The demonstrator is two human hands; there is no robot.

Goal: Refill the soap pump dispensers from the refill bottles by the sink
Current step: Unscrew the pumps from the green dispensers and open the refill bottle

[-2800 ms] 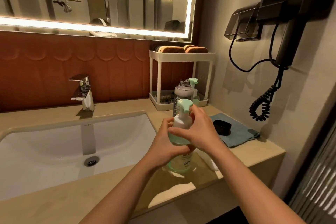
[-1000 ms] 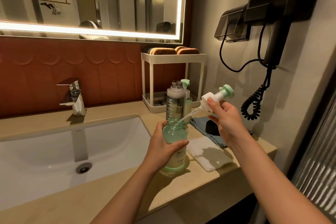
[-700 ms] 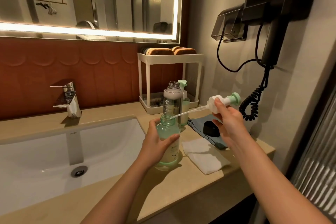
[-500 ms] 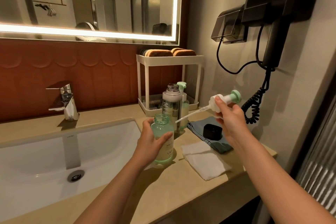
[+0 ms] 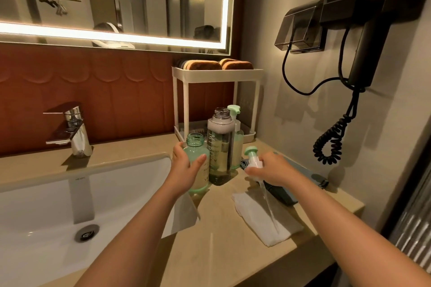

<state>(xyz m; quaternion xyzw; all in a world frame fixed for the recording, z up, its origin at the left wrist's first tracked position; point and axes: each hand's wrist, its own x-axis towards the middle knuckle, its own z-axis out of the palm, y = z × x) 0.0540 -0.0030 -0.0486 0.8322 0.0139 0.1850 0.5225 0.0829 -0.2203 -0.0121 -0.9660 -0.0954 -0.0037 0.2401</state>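
My left hand (image 5: 184, 171) grips a pale green dispenser bottle (image 5: 197, 163) with its neck open, upright on the counter beside the sink. My right hand (image 5: 271, 169) holds the removed pump head (image 5: 253, 158), green top pointing up-left; its long tube (image 5: 270, 209) slants down over a white cloth (image 5: 261, 221). Just behind the green bottle stands an uncapped tall clear refill bottle (image 5: 220, 147). A second dispenser (image 5: 236, 128) with its green pump on is behind that.
A white two-tier rack (image 5: 217, 77) stands against the back wall with sponges on top. A blue cloth (image 5: 300, 177) lies under my right hand. The sink basin (image 5: 58, 193) and faucet (image 5: 72, 128) are left. A hair dryer (image 5: 373, 21) with coiled cord hangs on the right wall.
I unscrewed the pump head and lifted it out to the right. Since then my right hand lowered it toward the white cloth, and my left hand slid the bottle back toward the refill bottle.
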